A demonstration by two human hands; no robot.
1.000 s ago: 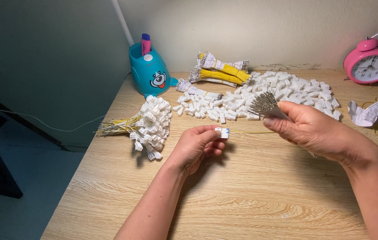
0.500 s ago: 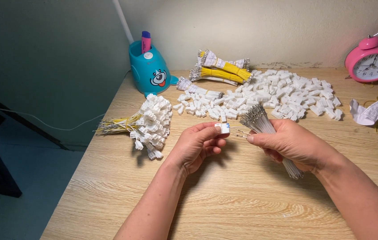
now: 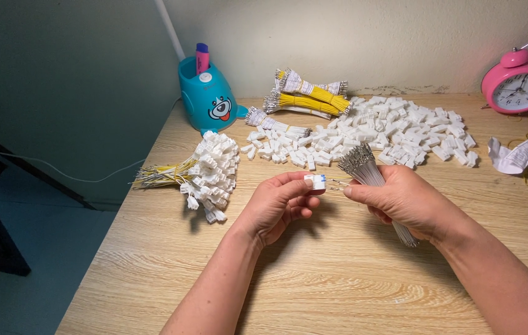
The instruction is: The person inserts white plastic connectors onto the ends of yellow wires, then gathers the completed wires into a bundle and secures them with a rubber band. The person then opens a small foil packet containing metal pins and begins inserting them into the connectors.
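My left hand [image 3: 279, 205] pinches a white plug [image 3: 315, 182] above the wood surface [image 3: 338, 291]; my right hand [image 3: 403, 201] grips a wire bundle [image 3: 363, 169] beside it. Behind lie loose plugs [image 3: 394, 127], a blue holder [image 3: 209, 99], a pink clock [image 3: 521, 87], the pale wall [image 3: 350, 37].

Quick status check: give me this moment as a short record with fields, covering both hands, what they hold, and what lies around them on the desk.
left hand: pinches a small white connector housing at its fingertips
right hand: grips a bundle of white wires, metal tips fanned upward
contact: thin wire ends reach from the right hand to the housing
loose housings: large white pile behind the hands
finished pile: housings with yellow wires, left of the hands
yellow wire bundles: by the wall
pen holder: teal, rear left
alarm clock: pink, rear right
surface: wooden desk
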